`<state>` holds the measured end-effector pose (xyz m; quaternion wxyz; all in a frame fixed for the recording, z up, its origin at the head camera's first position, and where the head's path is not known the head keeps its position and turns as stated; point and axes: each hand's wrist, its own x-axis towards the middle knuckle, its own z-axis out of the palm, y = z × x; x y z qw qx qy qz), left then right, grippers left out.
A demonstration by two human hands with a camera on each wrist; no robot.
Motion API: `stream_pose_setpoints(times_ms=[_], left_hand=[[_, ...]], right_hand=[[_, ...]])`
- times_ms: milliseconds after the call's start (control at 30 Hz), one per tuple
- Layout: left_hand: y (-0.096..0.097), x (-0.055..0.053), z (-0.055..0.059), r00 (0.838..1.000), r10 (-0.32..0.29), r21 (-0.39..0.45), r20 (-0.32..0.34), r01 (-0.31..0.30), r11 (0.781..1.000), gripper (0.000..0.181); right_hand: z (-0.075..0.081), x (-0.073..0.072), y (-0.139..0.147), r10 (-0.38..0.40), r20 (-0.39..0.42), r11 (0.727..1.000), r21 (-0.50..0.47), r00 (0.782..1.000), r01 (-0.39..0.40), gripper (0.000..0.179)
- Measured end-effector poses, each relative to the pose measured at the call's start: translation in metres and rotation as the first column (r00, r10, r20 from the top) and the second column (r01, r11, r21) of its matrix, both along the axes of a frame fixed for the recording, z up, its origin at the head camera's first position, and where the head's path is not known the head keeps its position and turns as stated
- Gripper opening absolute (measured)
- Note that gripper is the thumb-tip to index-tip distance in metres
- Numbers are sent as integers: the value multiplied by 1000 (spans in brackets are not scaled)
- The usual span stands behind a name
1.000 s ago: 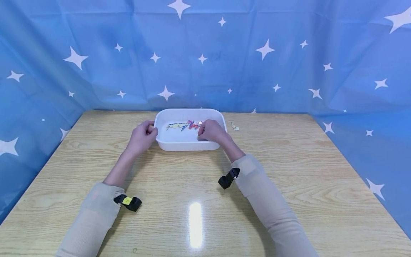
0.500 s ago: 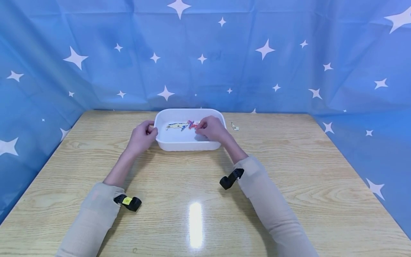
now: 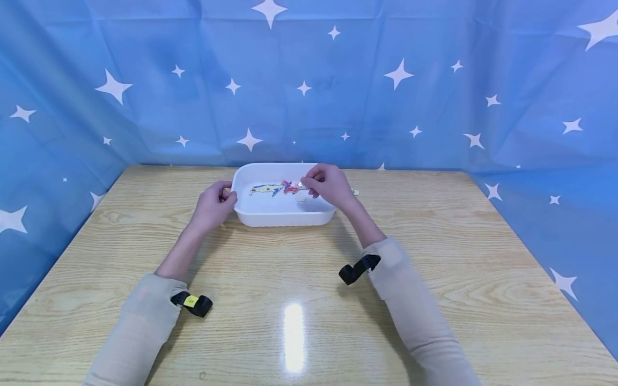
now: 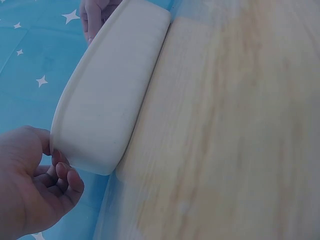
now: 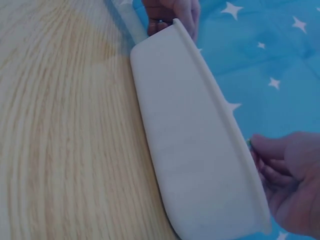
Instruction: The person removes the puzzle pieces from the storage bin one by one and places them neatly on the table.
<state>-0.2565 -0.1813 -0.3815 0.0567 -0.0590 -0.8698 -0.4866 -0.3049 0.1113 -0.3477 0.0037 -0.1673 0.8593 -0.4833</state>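
Observation:
My left hand [image 3: 212, 207] pinches the left rim of a white plastic tray [image 3: 285, 219], thumb and fingers at its edge in the left wrist view. Over the tray's right side, my right hand [image 3: 330, 185] has its thumb and fingertips together on a small piece [image 5: 249, 143]. A yellow-green bit of it shows at the thumb tip in the right wrist view; the fingers hide the rest. In the tray lie a long pale-yellow and blue cutout piece [image 3: 265, 188], a red and purple piece [image 3: 289, 187] and a whitish piece [image 3: 301, 197].
Just right of the tray, a small pale cutout [image 3: 356, 192] lies on the wooden table [image 3: 241, 300], partly hidden by my right hand. A blue curtain with white stars [image 3: 309, 107] hangs behind the table and along both sides.
My right hand has risen from the tray's floor and shifted back and to the right, with its fingertips together. The whitish piece beneath it now shows. The left hand and tray stay put.

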Motion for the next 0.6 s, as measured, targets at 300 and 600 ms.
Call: stream_pose_setpoints(times_ms=[300, 600], left_hand=[[0, 0, 1, 1000, -2, -9, 2, 2, 1000, 42], [0, 0, 0, 1000, 4, -14, 1, -4, 1000, 41]], right_hand=[[4, -1, 19, -21, -28, 998, -52, 999, 20, 17], [5, -6, 48, -95, -53, 992, -84, 994, 91, 20]])
